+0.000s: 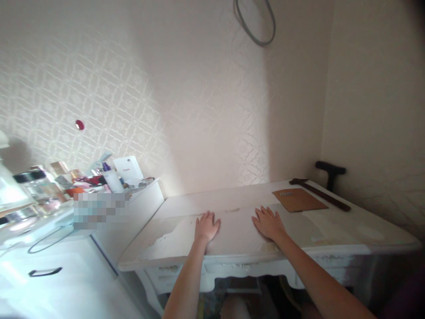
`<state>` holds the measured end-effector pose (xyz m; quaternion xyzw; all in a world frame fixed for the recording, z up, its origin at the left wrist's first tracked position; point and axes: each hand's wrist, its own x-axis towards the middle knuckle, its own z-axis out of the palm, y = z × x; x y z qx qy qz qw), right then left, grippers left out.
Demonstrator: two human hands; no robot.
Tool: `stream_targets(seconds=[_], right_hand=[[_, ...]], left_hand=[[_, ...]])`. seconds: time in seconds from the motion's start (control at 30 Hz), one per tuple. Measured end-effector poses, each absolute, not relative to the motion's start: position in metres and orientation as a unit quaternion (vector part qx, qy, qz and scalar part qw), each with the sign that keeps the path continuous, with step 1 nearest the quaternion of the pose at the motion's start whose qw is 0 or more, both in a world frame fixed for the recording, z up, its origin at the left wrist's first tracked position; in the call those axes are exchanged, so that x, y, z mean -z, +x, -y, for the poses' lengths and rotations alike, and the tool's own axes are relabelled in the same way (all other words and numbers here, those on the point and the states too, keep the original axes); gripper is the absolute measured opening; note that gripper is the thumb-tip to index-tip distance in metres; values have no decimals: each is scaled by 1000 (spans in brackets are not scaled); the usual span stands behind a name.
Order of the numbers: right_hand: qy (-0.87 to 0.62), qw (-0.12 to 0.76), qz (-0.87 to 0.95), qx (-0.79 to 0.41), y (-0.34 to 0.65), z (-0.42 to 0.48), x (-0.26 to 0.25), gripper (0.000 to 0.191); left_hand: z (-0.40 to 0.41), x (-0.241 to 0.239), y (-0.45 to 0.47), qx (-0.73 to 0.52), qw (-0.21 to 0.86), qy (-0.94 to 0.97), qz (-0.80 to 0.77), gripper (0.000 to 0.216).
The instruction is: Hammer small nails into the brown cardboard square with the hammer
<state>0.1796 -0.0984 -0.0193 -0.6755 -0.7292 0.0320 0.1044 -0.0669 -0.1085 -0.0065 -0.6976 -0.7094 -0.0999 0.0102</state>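
Note:
My left hand (206, 227) lies palm down on the white table (232, 230), fingers stretched out and thumb apart. To its right, my right hand (268, 223) rests flat on the same top with its fingers spread. Neither one holds anything. Beyond my right hand, toward the back right, is a flat brown sheet or folder (299, 200) with a few small pale pieces (285, 193) on it, too small to name. Behind that sheet runs a long dark brown strap-like thing (323, 196), apart from both hands.
A white cabinet (99, 248) stands left of the table, crowded with bottles, a white box (128, 170) and a clear jar with black lid (33, 181). A dark T-shaped handle (330, 169) rises behind the table's right side. A grey cable loop (262, 42) hangs on the wall.

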Motion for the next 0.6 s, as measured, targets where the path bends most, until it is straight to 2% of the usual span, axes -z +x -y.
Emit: stream_targets(seconds=[0.6], right_hand=[[-673,108,732,-26,180,99,19,57]], left_hand=[[108,7,-67,101,10,-697,710,52]])
